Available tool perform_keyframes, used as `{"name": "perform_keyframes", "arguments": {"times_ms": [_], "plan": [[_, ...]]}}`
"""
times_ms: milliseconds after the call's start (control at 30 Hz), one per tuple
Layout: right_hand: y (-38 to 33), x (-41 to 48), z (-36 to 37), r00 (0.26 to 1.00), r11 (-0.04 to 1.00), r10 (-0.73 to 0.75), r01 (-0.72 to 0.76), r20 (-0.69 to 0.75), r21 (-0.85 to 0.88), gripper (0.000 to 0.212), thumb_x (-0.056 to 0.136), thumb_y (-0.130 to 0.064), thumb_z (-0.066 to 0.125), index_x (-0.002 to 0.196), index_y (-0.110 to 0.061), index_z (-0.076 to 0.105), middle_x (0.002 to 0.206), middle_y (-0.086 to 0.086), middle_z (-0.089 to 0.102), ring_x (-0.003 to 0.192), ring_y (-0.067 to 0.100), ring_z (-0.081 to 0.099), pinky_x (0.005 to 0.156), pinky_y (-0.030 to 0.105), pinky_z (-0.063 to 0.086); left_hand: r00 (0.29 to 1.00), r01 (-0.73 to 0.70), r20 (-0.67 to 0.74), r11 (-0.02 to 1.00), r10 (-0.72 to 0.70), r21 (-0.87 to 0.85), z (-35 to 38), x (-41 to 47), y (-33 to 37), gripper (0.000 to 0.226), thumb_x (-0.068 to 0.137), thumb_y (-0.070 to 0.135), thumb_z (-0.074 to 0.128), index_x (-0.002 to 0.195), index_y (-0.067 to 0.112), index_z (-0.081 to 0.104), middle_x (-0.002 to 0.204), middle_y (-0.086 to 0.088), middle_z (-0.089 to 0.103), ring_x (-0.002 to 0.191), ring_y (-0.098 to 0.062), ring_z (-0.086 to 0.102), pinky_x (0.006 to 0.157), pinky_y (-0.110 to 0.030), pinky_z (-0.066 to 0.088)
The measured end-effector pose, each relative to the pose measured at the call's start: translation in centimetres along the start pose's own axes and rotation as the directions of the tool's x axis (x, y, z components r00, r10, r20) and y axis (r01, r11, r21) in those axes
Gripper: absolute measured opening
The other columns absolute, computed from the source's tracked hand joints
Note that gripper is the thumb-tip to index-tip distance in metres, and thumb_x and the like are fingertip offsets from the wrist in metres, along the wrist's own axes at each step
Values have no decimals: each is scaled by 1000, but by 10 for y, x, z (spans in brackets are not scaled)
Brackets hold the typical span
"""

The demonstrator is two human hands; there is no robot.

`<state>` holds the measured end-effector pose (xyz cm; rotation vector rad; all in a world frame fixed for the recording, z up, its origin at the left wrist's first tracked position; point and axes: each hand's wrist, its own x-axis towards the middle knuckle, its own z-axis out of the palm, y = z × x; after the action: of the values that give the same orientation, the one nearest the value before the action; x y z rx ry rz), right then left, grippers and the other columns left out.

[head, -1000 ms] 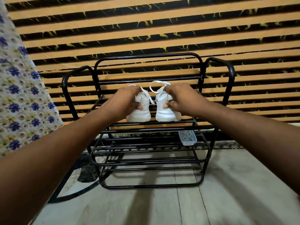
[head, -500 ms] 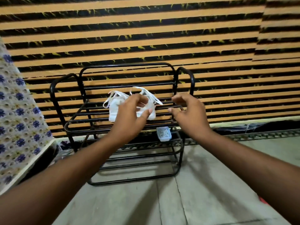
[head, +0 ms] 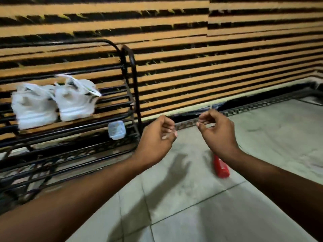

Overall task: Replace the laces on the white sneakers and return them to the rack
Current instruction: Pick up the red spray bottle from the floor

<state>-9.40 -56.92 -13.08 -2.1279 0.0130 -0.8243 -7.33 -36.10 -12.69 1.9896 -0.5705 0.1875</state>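
Two white sneakers stand side by side, heels toward me, on an upper shelf of the black metal rack (head: 134,88) at the left. The left sneaker (head: 33,109) and the right sneaker (head: 75,102) both have white laces, loose at the top. My left hand (head: 157,138) hovers over the floor to the right of the rack, fingers curled in and holding nothing. My right hand (head: 216,130) is beside it, fingers loosely curled, also holding nothing. Both hands are well clear of the sneakers. The picture is blurred by motion.
A small clear plastic container (head: 116,130) sits on a lower shelf of the rack. A red object (head: 221,166) lies on the tiled floor under my right wrist. A striped orange and black wall runs behind, with a dark patterned border along its base.
Both hands let go of the sneakers on the rack and drew back to the right. The view swung right, so the rack now sits at the left and the red object shows.
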Motion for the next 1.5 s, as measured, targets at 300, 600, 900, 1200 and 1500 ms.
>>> {"name": "perform_keyframes", "arguments": {"times_ms": [300, 600, 900, 1200, 1500], "plan": [[199, -6, -7, 928, 912, 366, -343, 71, -225, 18, 76, -9, 80, 88, -17, 69, 84, -2, 70, 79, 14, 65, 79, 27, 49, 942, 170, 292, 985, -166, 12, 164, 38, -78, 21, 90, 15, 77, 105, 15, 62, 97, 2, 66, 92, -16, 67, 86, -40, 58], [307, 4, 13, 721, 747, 658, -589, 218, -307, 30, 83, -23, 77, 111, -14, 70, 97, 5, 74, 97, 18, 65, 80, 22, 42, 733, 391, 490, 882, -472, 265, 291, 70, -134, 29, 87, 33, 77, 104, 13, 64, 94, 0, 67, 97, -22, 69, 62, -23, 47], [332, -2, 42, 670, 714, 700, -657, 245, -243, 28, 81, -28, 77, 107, -17, 74, 90, 7, 74, 86, 22, 71, 73, 25, 53, 658, 656, 357, 738, -663, 161, 336, 85, -150, 27, 80, 31, 82, 85, 20, 59, 86, -1, 65, 91, -22, 68, 64, -28, 52], [288, 29, 54, 639, 688, 671, -726, 376, 8, 19, 75, -15, 84, 92, -12, 75, 83, 11, 76, 83, 26, 75, 70, 33, 61, 736, 637, 314, 770, -599, -26, 275, 82, -164, 24, 77, 24, 88, 94, 23, 72, 94, 1, 76, 86, -18, 74, 83, -40, 62], [154, 92, 49, 763, 804, 500, -585, 410, 108, 55, 59, -41, 92, 105, -15, 77, 94, -1, 78, 88, 15, 75, 88, 46, 60, 885, 447, 154, 894, -438, -28, 153, 110, -91, 46, 72, 30, 92, 92, 45, 54, 107, 7, 65, 87, 1, 65, 77, -17, 53]]}}
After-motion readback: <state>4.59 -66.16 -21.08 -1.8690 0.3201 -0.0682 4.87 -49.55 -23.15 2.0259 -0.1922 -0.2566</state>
